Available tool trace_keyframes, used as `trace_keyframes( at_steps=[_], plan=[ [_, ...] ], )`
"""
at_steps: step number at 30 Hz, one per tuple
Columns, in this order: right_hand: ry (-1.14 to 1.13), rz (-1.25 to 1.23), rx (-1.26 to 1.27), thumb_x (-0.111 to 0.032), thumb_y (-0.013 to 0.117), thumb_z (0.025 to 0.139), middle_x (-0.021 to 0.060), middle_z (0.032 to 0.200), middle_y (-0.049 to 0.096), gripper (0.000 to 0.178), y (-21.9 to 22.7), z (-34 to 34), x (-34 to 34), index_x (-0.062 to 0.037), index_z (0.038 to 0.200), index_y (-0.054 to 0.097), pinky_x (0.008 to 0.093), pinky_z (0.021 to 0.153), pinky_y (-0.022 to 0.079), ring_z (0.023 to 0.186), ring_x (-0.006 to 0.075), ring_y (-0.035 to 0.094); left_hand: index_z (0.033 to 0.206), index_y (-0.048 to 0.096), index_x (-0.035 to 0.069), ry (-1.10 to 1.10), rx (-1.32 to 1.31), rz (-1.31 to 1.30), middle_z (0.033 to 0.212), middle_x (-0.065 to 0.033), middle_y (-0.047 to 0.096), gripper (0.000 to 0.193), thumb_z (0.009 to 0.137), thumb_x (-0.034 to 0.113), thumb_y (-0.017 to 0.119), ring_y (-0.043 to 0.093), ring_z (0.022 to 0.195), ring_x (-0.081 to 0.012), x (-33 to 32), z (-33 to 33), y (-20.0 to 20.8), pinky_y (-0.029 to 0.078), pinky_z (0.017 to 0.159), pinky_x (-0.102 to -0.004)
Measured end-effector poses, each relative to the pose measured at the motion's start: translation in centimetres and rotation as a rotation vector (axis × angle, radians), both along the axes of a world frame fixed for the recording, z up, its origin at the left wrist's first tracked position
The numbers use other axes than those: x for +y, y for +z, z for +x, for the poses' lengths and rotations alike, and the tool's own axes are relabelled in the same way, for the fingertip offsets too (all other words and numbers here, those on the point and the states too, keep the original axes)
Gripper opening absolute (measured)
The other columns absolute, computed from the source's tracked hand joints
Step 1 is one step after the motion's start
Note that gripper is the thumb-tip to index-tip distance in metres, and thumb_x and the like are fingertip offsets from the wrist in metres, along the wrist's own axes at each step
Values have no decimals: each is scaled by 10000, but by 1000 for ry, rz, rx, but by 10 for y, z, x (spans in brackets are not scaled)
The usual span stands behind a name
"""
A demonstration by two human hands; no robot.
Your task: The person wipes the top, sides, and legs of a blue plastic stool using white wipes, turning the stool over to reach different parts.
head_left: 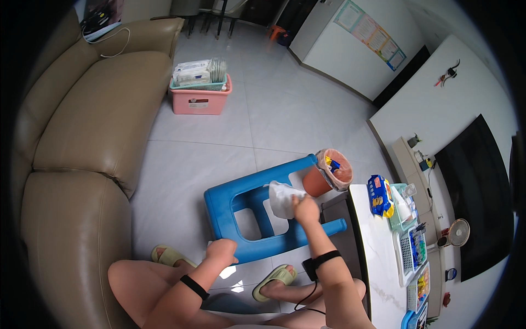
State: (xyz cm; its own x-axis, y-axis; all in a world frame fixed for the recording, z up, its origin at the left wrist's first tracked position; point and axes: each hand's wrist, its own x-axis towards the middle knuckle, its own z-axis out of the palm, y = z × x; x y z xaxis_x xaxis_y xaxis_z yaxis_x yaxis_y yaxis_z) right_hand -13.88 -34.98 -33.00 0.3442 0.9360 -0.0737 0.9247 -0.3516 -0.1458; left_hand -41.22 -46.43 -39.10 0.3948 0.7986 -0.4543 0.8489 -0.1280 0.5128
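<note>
Blue plastic stool (257,216) lies tipped on its side betw. both hands, left hand (221,251) gripping a leg, right hand (304,209) clutching white crumpled wipe (282,198) w/ orange lined bin (330,172) just beyond it; hard wiping could skid the stool into the bin.

Left hand (221,251) curled, gripping, forearm low; right hand (306,209) stretched forward, fingers seemingly closed.

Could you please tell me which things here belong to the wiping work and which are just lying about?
In use: blue stool, white cloth, left hand, right hand.
Lying about: orange bin, pink basket, sofa, small fan.
</note>
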Motion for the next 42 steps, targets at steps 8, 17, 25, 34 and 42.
trace_keyframes(
  at_steps=[8,17,25,34,42],
  plan=[
    [-81,-75,-305,-566,342,957,224,1492,349,774,-39,-58,51,59,1413,361,493,1156,158,1403,312,312,787,637,78,26,-25,36,844,-119,670,300,677,292,817,640,810,-323,-1,5,-4,495,756,-415],
    [-133,125,-44,-438,314,989,201,1266,591,590,-64,-29,72,20,1296,522,433,1019,401,1171,358,563,735,633,76,27,-10,39,799,-124,663,319,649,305,838,644,779,-317,1,7,-9,506,689,-414],
    [-121,78,217,-476,275,1004,246,990,668,620,-59,12,74,-7,934,675,493,875,476,983,414,625,648,591,69,86,-51,47,739,-131,635,382,583,320,872,613,714,-320,-2,12,-15,486,632,-419],
    [12,-54,140,-507,240,1007,263,1013,660,679,-54,39,5,1,971,688,485,911,455,989,423,619,758,623,67,72,-26,27,825,-120,654,319,646,274,839,635,805,-324,0,6,-12,496,688,-425],
    [-44,26,119,-479,246,1008,205,1044,675,598,-53,1,96,-49,1055,659,478,868,485,1009,381,630,824,625,65,-39,-7,124,932,-116,646,289,723,279,791,634,870,-319,-5,18,-11,500,734,-436]
  ],
)
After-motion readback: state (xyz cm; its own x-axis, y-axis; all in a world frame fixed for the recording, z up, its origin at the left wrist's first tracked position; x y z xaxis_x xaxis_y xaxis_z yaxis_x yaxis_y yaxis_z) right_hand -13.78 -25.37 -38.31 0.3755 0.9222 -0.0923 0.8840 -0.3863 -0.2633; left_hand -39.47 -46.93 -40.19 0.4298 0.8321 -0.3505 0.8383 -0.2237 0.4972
